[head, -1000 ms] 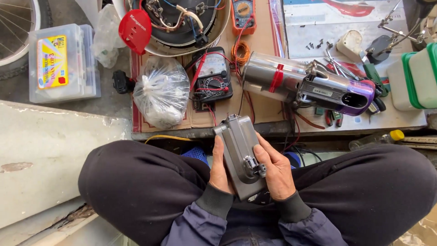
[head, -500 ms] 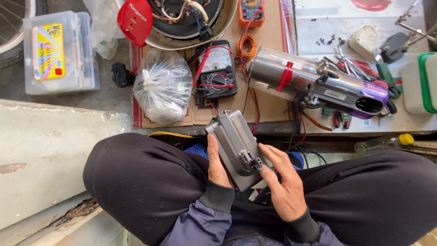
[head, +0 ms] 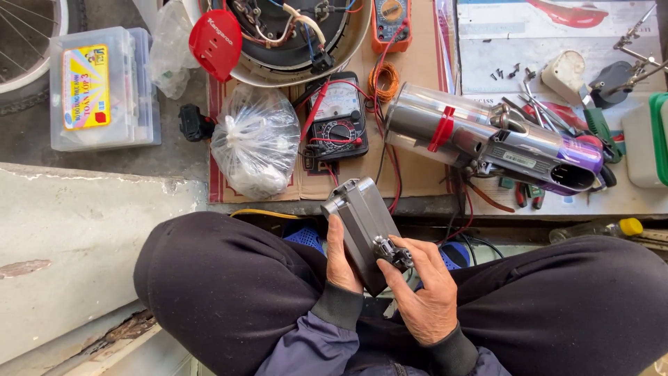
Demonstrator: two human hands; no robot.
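Note:
I sit cross-legged with a grey box-shaped battery pack (head: 360, 226) held over my lap. My left hand (head: 341, 261) grips its left side from below. My right hand (head: 426, 289) rests at its lower right, fingertips on a small metal connector part (head: 393, 252) on the pack's near end. On the board ahead lies a dismantled cordless vacuum body (head: 487, 143), silver with a red band and purple rear.
An analogue multimeter (head: 339, 118) with red and black leads, a knotted clear plastic bag (head: 256, 143), an orange digital meter (head: 390, 21), a round appliance base with wiring (head: 292, 35), a clear plastic parts box (head: 101, 89), screwdrivers and pliers (head: 550, 118), and a white-green container (head: 647, 139) surround me.
My right hand slid off the pack's face to its lower right end and now touches the connector. The pack tilted a little to the left.

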